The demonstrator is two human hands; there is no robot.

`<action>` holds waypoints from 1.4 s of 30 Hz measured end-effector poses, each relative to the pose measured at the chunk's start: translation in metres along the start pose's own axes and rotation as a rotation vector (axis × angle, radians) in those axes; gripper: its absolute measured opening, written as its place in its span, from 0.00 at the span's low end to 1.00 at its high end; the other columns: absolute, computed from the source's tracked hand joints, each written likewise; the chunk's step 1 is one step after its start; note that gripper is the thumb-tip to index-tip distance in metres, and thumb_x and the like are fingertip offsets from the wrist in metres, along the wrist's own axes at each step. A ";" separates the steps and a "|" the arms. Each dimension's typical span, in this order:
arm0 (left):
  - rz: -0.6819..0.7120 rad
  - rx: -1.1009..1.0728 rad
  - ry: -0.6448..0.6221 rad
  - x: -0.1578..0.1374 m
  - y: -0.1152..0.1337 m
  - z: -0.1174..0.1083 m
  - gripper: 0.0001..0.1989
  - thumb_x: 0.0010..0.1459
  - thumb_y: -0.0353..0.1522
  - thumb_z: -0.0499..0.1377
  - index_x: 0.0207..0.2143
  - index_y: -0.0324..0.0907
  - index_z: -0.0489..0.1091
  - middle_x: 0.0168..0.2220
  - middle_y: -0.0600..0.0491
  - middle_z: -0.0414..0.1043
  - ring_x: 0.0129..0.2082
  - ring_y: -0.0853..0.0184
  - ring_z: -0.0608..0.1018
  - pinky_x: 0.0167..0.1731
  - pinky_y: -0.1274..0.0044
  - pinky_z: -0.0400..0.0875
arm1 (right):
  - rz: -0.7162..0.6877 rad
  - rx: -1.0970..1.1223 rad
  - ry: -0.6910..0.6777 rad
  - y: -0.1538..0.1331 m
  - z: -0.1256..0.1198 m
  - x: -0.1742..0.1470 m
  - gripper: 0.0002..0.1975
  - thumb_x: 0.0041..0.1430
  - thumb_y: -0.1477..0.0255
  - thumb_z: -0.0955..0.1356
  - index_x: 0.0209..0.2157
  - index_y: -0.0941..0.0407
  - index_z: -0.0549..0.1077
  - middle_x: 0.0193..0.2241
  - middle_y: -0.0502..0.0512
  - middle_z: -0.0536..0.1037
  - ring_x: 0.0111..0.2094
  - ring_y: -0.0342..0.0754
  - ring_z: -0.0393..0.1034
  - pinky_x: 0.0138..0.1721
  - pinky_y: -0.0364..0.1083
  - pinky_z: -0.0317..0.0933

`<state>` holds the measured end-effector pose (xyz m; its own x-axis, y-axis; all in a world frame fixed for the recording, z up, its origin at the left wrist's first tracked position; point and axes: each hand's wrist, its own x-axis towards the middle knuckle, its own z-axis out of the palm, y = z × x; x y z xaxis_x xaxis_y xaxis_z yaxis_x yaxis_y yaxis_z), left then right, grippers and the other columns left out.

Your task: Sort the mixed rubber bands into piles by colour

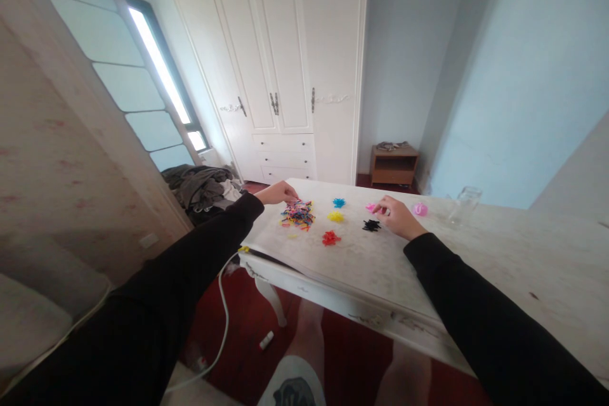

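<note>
A mixed heap of small, thin, multicoloured pieces (pixel 301 216) lies on the white table. My left hand (pixel 278 193) is at its far left edge, fingers pinched together at the pieces; what they hold is too small to tell. To the right are single-colour piles of like pieces: blue (pixel 339 203), yellow (pixel 335 217), red (pixel 332 238) and black (pixel 371 226). My right hand (pixel 398 216) is closed beside the pink pile (pixel 370 208), which it partly hides. Whether a piece is between its fingertips is unclear.
A pink rounded item (pixel 419 209) and a clear glass jar (pixel 465 204) stand right of my right hand. A white cable (pixel 223 304) hangs by the table's left corner. Dark clothes (pixel 200 187) are heaped beyond it. A white wardrobe (pixel 285 44) stands behind.
</note>
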<state>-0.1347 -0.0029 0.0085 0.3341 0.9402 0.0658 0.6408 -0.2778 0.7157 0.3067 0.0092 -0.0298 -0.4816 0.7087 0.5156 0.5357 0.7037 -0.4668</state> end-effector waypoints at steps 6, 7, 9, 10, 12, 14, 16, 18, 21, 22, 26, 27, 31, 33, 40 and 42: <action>0.029 0.057 -0.036 0.000 0.002 0.001 0.12 0.53 0.35 0.65 0.35 0.34 0.82 0.29 0.45 0.81 0.28 0.66 0.80 0.32 0.77 0.73 | 0.015 -0.008 -0.013 -0.002 -0.001 0.000 0.08 0.52 0.81 0.67 0.29 0.58 0.78 0.32 0.54 0.73 0.32 0.46 0.69 0.37 0.45 0.62; 0.032 0.066 -0.034 0.000 0.002 0.000 0.12 0.53 0.34 0.66 0.35 0.34 0.82 0.29 0.45 0.81 0.28 0.66 0.80 0.32 0.77 0.73 | 0.017 -0.011 -0.015 -0.002 -0.001 0.000 0.08 0.52 0.81 0.67 0.29 0.58 0.78 0.32 0.54 0.73 0.32 0.46 0.69 0.38 0.45 0.62; 0.036 0.084 -0.022 0.000 0.003 -0.001 0.12 0.50 0.34 0.68 0.34 0.35 0.83 0.30 0.45 0.82 0.29 0.66 0.80 0.33 0.77 0.72 | 0.019 -0.014 -0.019 -0.003 -0.001 0.000 0.08 0.52 0.81 0.67 0.29 0.58 0.78 0.32 0.54 0.73 0.32 0.46 0.69 0.37 0.45 0.62; 0.035 0.091 -0.013 0.000 0.003 -0.002 0.12 0.49 0.35 0.68 0.33 0.35 0.83 0.30 0.45 0.82 0.29 0.66 0.80 0.34 0.77 0.72 | 0.019 -0.015 -0.021 -0.004 -0.001 0.000 0.08 0.53 0.81 0.67 0.29 0.58 0.79 0.32 0.54 0.73 0.32 0.45 0.69 0.37 0.45 0.62; 0.023 0.093 0.005 0.000 0.002 -0.004 0.13 0.47 0.36 0.70 0.33 0.35 0.83 0.31 0.45 0.82 0.30 0.65 0.80 0.34 0.76 0.72 | 0.019 -0.018 -0.026 -0.004 -0.002 0.000 0.08 0.53 0.81 0.67 0.29 0.58 0.79 0.32 0.54 0.73 0.32 0.45 0.69 0.37 0.45 0.62; 0.005 0.084 0.024 0.001 0.001 -0.005 0.14 0.44 0.36 0.71 0.32 0.35 0.83 0.30 0.45 0.82 0.29 0.64 0.80 0.33 0.76 0.72 | 0.016 -0.021 -0.029 -0.004 -0.001 0.000 0.08 0.53 0.81 0.67 0.29 0.58 0.79 0.32 0.54 0.73 0.32 0.46 0.69 0.37 0.45 0.62; -0.006 0.073 0.033 0.001 0.000 -0.006 0.14 0.43 0.36 0.71 0.31 0.35 0.83 0.28 0.45 0.81 0.27 0.65 0.79 0.31 0.76 0.72 | 0.009 -0.022 -0.031 -0.004 -0.001 0.000 0.07 0.53 0.80 0.67 0.29 0.58 0.79 0.32 0.54 0.72 0.32 0.45 0.69 0.37 0.45 0.62; -0.009 0.064 0.030 0.001 -0.001 -0.006 0.14 0.44 0.36 0.71 0.32 0.35 0.83 0.27 0.45 0.81 0.26 0.65 0.79 0.29 0.76 0.71 | -0.001 -0.020 -0.029 -0.003 -0.001 0.000 0.07 0.53 0.80 0.67 0.29 0.58 0.78 0.32 0.54 0.73 0.32 0.45 0.69 0.37 0.45 0.62; -0.010 0.052 0.022 0.002 -0.001 -0.005 0.13 0.46 0.35 0.69 0.33 0.35 0.83 0.26 0.46 0.80 0.25 0.65 0.79 0.29 0.76 0.72 | -0.013 -0.012 -0.020 -0.002 0.000 -0.001 0.07 0.53 0.80 0.67 0.28 0.57 0.78 0.31 0.53 0.73 0.31 0.45 0.69 0.36 0.44 0.62; -0.010 0.049 0.021 0.002 -0.001 -0.004 0.13 0.46 0.35 0.69 0.33 0.35 0.83 0.26 0.46 0.81 0.26 0.65 0.79 0.30 0.76 0.73 | -0.017 -0.011 -0.017 -0.002 0.000 -0.001 0.07 0.53 0.80 0.68 0.28 0.57 0.78 0.31 0.53 0.73 0.31 0.45 0.69 0.36 0.44 0.62; -0.008 0.055 0.009 0.002 0.001 -0.003 0.14 0.45 0.34 0.70 0.34 0.36 0.83 0.29 0.46 0.82 0.28 0.64 0.80 0.32 0.76 0.73 | -0.018 -0.006 -0.022 -0.001 0.000 -0.001 0.06 0.52 0.79 0.68 0.28 0.57 0.78 0.31 0.53 0.74 0.31 0.45 0.69 0.36 0.45 0.62; -0.003 0.069 0.007 0.002 0.001 -0.003 0.14 0.44 0.34 0.70 0.35 0.36 0.83 0.30 0.46 0.82 0.28 0.64 0.80 0.31 0.76 0.73 | -0.014 -0.006 -0.024 -0.001 0.000 -0.001 0.06 0.52 0.79 0.68 0.28 0.57 0.78 0.31 0.54 0.74 0.31 0.45 0.69 0.37 0.45 0.62; 0.012 0.120 0.019 0.000 0.002 -0.004 0.16 0.43 0.37 0.72 0.34 0.35 0.83 0.29 0.45 0.82 0.28 0.64 0.80 0.31 0.76 0.72 | -0.015 -0.015 -0.029 -0.001 0.001 -0.001 0.06 0.52 0.79 0.68 0.28 0.57 0.78 0.32 0.54 0.75 0.31 0.46 0.68 0.37 0.45 0.62; 0.014 0.131 0.025 0.000 0.002 -0.005 0.16 0.43 0.37 0.72 0.33 0.35 0.83 0.29 0.45 0.81 0.28 0.64 0.80 0.31 0.76 0.71 | -0.019 -0.015 -0.030 -0.001 0.001 -0.001 0.07 0.52 0.79 0.67 0.28 0.57 0.78 0.32 0.54 0.75 0.31 0.45 0.68 0.37 0.45 0.62; 0.005 0.117 0.033 0.001 -0.001 -0.005 0.16 0.46 0.37 0.69 0.36 0.35 0.83 0.29 0.46 0.81 0.28 0.65 0.78 0.31 0.76 0.71 | -0.019 -0.020 -0.044 -0.002 0.001 -0.001 0.06 0.51 0.79 0.68 0.28 0.57 0.78 0.32 0.54 0.75 0.31 0.45 0.68 0.37 0.45 0.61; 0.016 0.130 0.036 0.001 -0.001 -0.004 0.15 0.46 0.37 0.69 0.34 0.36 0.83 0.29 0.46 0.81 0.28 0.65 0.78 0.32 0.76 0.70 | -0.019 -0.023 -0.047 -0.002 0.001 -0.001 0.06 0.51 0.79 0.68 0.28 0.57 0.78 0.33 0.54 0.75 0.31 0.45 0.68 0.37 0.45 0.62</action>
<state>-0.1379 -0.0007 0.0105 0.3218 0.9412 0.1028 0.7207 -0.3139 0.6181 0.3057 0.0071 -0.0297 -0.5237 0.6969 0.4899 0.5417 0.7163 -0.4399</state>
